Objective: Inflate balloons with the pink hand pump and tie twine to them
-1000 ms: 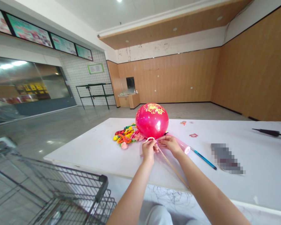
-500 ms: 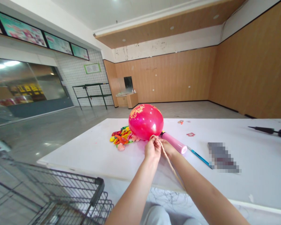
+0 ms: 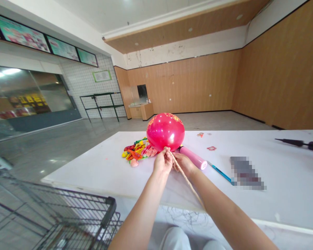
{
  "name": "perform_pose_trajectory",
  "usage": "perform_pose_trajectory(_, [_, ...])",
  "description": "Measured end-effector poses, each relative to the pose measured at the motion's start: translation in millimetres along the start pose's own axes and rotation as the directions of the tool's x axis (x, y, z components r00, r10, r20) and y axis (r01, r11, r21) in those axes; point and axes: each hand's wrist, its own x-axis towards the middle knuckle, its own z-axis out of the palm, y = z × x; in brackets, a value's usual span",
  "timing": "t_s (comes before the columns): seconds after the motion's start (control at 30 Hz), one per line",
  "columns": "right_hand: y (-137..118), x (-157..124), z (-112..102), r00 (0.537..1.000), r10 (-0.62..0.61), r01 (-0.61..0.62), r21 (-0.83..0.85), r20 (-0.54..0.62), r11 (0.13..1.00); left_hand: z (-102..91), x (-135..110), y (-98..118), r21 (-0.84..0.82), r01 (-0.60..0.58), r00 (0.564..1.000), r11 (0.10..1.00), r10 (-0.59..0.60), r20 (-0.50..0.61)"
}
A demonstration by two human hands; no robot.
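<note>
An inflated red balloon (image 3: 165, 132) with a gold print stands over the table, its neck end toward me. My left hand (image 3: 163, 161) is closed, pinching the balloon's neck together with a beige rope (image 3: 184, 174). From those fingertips the rope slants down to the right, over my right forearm. My right hand (image 3: 184, 164) is just right of the left, its fingers curled in on the rope below the neck; its fingertips are partly hidden. Behind the hands lies a pile of colourful deflated balloons (image 3: 137, 151).
A pink cylinder (image 3: 194, 158), a blue pen-like tool (image 3: 222, 173) and a blurred-out dark flat object (image 3: 246, 173) lie to the right on the white table (image 3: 94, 165). Farther right is a red-and-black pump (image 3: 305, 143). A wire cart (image 3: 86, 205) stands at the front left.
The balloon has turned, so its gold print now faces up and right. My left hand has shifted slightly left, widening the gap between my hands.
</note>
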Motion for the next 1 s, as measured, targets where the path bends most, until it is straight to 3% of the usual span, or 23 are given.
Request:
perform_pose_trajectory(0.13, [-3.8, -3.2, -3.5, 0.999, 0.032, -0.032, -0.004, -0.014, 0.999, -3.8, 1.0, 11.0, -0.003, 0.048, 0.999, 0.999, -0.048, 0.014])
perform_pose_trajectory(0.27, [-3.3, -2.1, -5.4, 0.982, 0.022, -0.051, -0.15, -0.185, 0.987, -10.0, 7.7, 19.9, 0.065, 0.032, 0.999, 0.997, -0.033, 0.019])
perform_pose_trajectory(0.37, [-4.2, -0.9, -5.3, 0.968, 0.015, -0.067, -0.202, -0.249, 0.977, -18.2, 18.2, 23.0, 0.164, -0.052, 0.999, 0.985, 0.05, 0.018])
perform_pose_trajectory(0.47, [-5.8, -0.3, -5.5, 0.964, -0.041, -0.028, -0.255, -0.261, 0.967, -32.0, 32.7, 22.5, 0.305, -0.245, 0.969, 0.92, 0.237, 0.065])
perform_pose_trajectory(0.57, [-6.6, -0.4, -5.7, 0.961, -0.179, 0.095, -0.356, -0.211, 0.93, -51.3, 48.1, 19.5, 0.486, -0.402, 0.914, 0.776, 0.373, 0.16])
perform_pose_trajectory(0.67, [-6.7, -1.0, -4.7, 0.934, -0.337, 0.241, -0.49, -0.117, 0.838, -70.7, 61.3, 14.7, 0.609, -0.482, 0.855, 0.63, 0.49, 0.171])
perform_pose_trajectory(0.83, [-6.5, -3.3, -1.4, 0.861, -0.486, 0.463, -0.631, 0.151, 0.622, -84.4, 71.4, 7.1, 0.633, -0.5, 0.826, 0.591, 0.546, 0.142])
perform_pose_trajectory(0.9, [-5.5, -4.0, -0.9, 0.854, -0.485, 0.483, -0.639, 0.19, 0.599, -83.5, 71.5, 5.2, 0.628, -0.512, 0.815, 0.587, 0.563, 0.138])
perform_pose_trajectory(1.0, [-4.4, -4.9, -0.3, 0.867, -0.473, 0.456, -0.627, 0.155, 0.631, -80.5, 68.5, 2.5, 0.619, -0.529, 0.804, 0.58, 0.577, 0.147])
